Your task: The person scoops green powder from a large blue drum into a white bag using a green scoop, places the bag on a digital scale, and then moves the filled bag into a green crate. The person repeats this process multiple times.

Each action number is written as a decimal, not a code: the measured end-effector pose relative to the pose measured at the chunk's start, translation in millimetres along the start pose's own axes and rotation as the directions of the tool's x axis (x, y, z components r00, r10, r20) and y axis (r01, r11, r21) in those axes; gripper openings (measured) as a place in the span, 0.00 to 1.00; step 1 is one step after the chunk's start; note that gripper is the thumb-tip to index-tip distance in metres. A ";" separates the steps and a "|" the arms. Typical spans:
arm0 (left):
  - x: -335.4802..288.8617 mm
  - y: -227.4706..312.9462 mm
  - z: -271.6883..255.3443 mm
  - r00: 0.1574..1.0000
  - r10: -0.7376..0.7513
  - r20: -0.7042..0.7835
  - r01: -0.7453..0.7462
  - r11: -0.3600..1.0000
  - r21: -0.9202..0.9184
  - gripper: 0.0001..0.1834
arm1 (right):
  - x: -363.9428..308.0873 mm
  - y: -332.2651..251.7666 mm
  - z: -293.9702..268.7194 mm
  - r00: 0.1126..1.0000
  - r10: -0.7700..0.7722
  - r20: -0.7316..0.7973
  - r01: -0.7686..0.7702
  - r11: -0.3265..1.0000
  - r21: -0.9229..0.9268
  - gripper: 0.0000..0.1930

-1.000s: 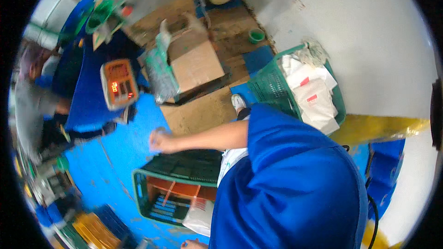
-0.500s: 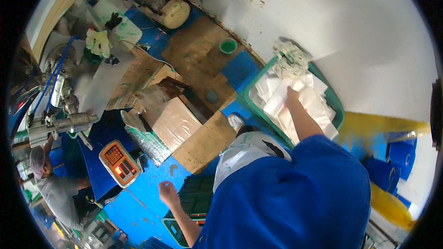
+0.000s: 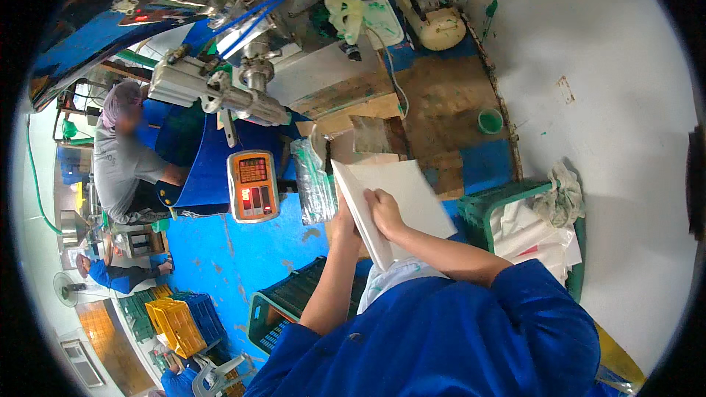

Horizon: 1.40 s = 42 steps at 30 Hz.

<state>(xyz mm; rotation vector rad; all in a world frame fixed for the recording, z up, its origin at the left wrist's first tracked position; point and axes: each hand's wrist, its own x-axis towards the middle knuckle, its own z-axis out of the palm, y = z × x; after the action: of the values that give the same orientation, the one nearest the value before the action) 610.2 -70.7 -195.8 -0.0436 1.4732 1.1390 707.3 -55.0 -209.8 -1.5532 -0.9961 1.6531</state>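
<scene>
In front of my body I hold a white folded card sheet (image 3: 418,202), its two panels partly spread apart. My left hand (image 3: 344,222) is closed around its left edge, with some fingers hidden behind it. My right hand (image 3: 384,213) presses against the inside of the left panel, fingers closed on the card. To the right stands a green crate (image 3: 476,222) with white sheets (image 3: 526,231) in it and a crumpled whitish cloth (image 3: 562,198) over its far rim.
An orange-framed digital scale (image 3: 254,186) and a silver-green packet (image 3: 315,182) lie left of my hands. A dark green crate (image 3: 294,298) stands at lower left. Metal machinery (image 3: 246,95) rises beyond the scale. A person in grey (image 3: 129,151) works beside a blue bin (image 3: 202,158).
My right hand has come out of the green crate to the front of my body. Both hands now hold the white card sheet. The view has turned left.
</scene>
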 end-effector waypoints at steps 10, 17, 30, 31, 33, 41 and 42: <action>186.9 105.7 8.8 0.635 0.771 -0.052 -0.618 0.548 0.564 0.22 | 187.7 -67.2 12.9 0.898 -0.275 -0.343 0.030 0.817 -0.575 0.22; 200.1 111.0 1.3 0.534 0.843 0.064 -0.505 0.257 0.824 0.17 | 214.4 -38.8 6.4 0.886 -0.129 -0.445 -0.166 0.808 -0.565 0.20; 160.5 71.6 63.5 0.909 -0.156 0.386 -0.401 -0.576 0.712 0.47 | 162.1 -57.3 27.5 0.875 -0.380 -0.301 0.215 0.861 -0.461 0.19; 163.8 70.8 62.2 0.902 -0.253 0.351 -0.428 -0.637 0.641 0.45 | 162.2 -56.0 27.7 0.852 -0.427 -0.302 0.260 0.847 -0.464 0.19; 166.0 77.2 64.2 0.887 -0.378 0.267 -0.462 -0.758 0.461 0.42 | 165.4 -54.2 24.7 0.861 -0.433 -0.267 0.282 0.843 -0.458 0.20; 89.0 122.7 -2.3 0.518 0.274 0.810 -0.836 -0.038 0.547 0.06 | 173.7 -60.7 9.1 0.962 -0.215 -0.167 0.181 0.964 -0.197 0.23; 78.7 114.6 -26.4 0.549 0.379 0.745 -0.819 0.063 0.571 0.05 | 171.4 -62.5 8.0 0.976 -0.172 -0.134 0.153 0.978 -0.141 0.24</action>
<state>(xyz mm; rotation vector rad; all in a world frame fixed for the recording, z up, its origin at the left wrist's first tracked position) 498.3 15.8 -193.2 1.7588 1.5329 0.6833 682.4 123.2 -241.2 -1.6054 -1.1398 1.3666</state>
